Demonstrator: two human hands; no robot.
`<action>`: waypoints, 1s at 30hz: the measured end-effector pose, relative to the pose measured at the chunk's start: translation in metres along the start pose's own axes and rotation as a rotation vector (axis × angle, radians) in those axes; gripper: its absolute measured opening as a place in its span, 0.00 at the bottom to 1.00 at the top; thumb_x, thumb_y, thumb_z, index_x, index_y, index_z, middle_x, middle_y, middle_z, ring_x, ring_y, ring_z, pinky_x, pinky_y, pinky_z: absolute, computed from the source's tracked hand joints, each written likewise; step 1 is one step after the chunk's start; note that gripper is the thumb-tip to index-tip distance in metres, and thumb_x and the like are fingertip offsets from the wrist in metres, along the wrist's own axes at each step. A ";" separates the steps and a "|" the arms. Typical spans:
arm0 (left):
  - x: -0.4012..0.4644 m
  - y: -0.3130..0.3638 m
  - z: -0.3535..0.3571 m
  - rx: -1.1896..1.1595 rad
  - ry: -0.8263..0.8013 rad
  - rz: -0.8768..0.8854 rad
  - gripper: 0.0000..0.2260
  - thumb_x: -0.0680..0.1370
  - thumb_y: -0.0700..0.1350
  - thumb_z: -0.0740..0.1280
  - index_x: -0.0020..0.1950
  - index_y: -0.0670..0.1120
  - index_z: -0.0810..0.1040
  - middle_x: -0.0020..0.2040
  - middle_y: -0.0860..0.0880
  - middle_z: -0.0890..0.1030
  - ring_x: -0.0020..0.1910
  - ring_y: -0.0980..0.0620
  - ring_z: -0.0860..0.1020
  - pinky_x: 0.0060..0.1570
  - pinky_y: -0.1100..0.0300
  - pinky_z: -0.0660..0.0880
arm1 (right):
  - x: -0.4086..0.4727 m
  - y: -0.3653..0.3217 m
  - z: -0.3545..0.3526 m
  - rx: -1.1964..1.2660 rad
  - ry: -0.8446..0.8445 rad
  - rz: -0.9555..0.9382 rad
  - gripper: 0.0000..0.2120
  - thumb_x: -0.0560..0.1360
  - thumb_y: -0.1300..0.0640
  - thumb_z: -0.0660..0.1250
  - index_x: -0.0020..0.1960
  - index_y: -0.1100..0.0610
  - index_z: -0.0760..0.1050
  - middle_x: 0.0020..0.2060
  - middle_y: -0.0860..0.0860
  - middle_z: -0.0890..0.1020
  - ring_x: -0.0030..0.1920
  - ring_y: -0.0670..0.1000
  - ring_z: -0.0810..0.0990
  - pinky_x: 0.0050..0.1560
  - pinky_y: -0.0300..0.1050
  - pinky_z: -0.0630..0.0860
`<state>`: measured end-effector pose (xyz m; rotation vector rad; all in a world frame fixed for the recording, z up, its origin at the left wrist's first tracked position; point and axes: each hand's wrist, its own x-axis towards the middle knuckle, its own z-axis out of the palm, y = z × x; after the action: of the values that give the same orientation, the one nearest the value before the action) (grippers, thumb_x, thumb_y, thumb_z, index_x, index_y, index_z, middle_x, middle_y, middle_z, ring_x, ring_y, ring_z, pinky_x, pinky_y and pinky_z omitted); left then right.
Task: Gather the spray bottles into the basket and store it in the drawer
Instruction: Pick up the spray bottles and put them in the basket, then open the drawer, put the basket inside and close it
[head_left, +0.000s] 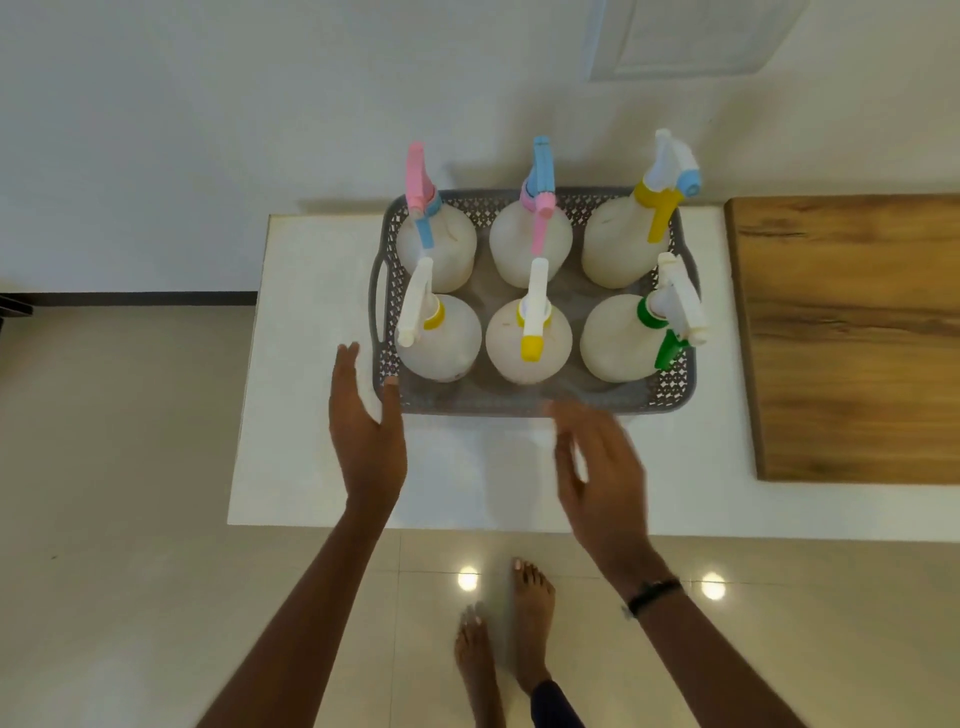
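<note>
A grey perforated basket (519, 402) stands on the white counter (311, 364). Several white spray bottles stand upright inside it in two rows, among them one with a pink and blue trigger (434, 249) at the back left, one with a yellow nozzle (530, 338) at the front middle and one with a green trigger (631, 338) at the front right. My left hand (366, 431) is open beside the basket's front left corner, its thumb at the rim. My right hand (597, 467) is open and blurred, just in front of the basket's front wall.
A wooden board (852, 338) covers the counter to the right of the basket. A white wall rises behind the counter, with a pale panel (691, 36) high up. My bare feet (509, 639) stand on the glossy tiled floor (130, 519) below the counter's front edge.
</note>
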<state>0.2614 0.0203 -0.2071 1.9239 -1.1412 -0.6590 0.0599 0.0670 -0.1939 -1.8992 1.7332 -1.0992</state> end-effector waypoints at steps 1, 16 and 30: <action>-0.002 0.000 -0.002 -0.028 0.014 -0.038 0.22 0.79 0.44 0.63 0.72 0.46 0.64 0.73 0.47 0.67 0.70 0.50 0.67 0.70 0.47 0.66 | -0.008 0.011 -0.015 -0.051 0.065 0.040 0.12 0.78 0.63 0.59 0.58 0.64 0.76 0.52 0.59 0.81 0.55 0.51 0.77 0.61 0.40 0.72; 0.007 -0.023 0.008 0.174 -0.042 0.125 0.23 0.77 0.31 0.57 0.72 0.39 0.63 0.34 0.49 0.70 0.35 0.45 0.70 0.35 0.67 0.64 | 0.045 0.090 -0.028 -0.265 0.072 0.513 0.16 0.81 0.62 0.54 0.68 0.61 0.68 0.41 0.61 0.81 0.40 0.57 0.79 0.38 0.42 0.66; -0.066 -0.043 -0.037 0.208 -0.109 0.109 0.21 0.77 0.31 0.57 0.71 0.37 0.65 0.34 0.45 0.69 0.30 0.55 0.64 0.33 0.75 0.64 | -0.035 0.053 -0.043 -0.206 0.063 0.572 0.20 0.80 0.64 0.57 0.71 0.62 0.65 0.42 0.63 0.82 0.39 0.53 0.75 0.43 0.41 0.69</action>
<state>0.2788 0.1041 -0.2195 2.0006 -1.4214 -0.6117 -0.0059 0.0998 -0.2146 -1.3276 2.2964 -0.7885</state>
